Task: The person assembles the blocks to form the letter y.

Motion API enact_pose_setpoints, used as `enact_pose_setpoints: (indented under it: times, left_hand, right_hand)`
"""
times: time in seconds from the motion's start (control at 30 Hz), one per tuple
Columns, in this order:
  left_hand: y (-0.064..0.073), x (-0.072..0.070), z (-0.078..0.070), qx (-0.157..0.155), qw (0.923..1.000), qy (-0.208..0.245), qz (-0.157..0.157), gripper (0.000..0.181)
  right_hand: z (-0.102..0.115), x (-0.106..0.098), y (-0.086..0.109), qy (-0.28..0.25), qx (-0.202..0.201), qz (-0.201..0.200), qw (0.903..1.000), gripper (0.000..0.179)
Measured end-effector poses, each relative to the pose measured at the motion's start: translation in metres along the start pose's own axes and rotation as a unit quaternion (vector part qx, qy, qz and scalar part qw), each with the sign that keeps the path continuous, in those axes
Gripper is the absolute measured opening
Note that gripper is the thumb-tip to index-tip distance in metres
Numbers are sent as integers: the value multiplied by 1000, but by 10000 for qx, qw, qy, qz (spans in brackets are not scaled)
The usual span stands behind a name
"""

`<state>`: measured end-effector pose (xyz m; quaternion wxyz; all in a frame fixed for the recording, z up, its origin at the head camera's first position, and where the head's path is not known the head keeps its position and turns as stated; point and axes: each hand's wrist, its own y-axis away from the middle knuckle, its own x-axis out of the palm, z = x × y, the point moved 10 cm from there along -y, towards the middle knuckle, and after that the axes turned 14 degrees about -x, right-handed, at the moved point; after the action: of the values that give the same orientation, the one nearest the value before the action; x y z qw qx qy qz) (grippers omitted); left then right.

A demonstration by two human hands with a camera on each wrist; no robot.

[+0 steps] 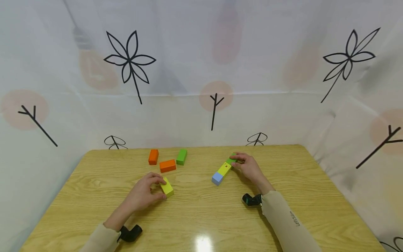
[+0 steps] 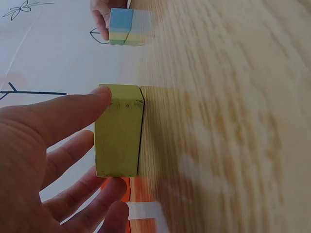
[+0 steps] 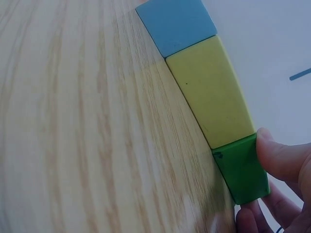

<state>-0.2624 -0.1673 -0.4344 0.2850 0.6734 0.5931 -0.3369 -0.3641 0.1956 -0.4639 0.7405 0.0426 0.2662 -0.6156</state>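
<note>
My left hand [image 1: 143, 192], partly spread, pinches the loose yellow block [image 1: 168, 188] on the worktop [image 1: 195, 213]; my right hand [image 1: 250, 168], closed narrower, grips a green block [image 3: 242, 170] abutting a second yellow block [image 3: 211, 94]. I judge that an uneven sideways tug there could part this pair.

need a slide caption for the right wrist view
Right hand holding the green block, lined up end to end with the yellow block and the blue block beyond it.

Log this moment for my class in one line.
left hand: holds yellow block | right hand: holds green end block | row: yellow middle block, blue end block | elsewhere: two orange blocks, other green block
</note>
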Motion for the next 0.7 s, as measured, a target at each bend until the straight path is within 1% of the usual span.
enact_pose_setpoints:
  times: [0.27,0.5,0.7]
  left_hand:
    - [1,1,-1,-3,10000,13,-69,34]
    - [1,-1,-4,40,9998,-6,-205,33]
    - [0,-1,-3,-27,9997,-14,-229,33]
  right_hand:
    - [1,1,0,58,-31,30,10000,31]
    - [0,1,0,-7,75,-4,10000,31]
    - [-1,2,0,18,88,-3,10000,31]
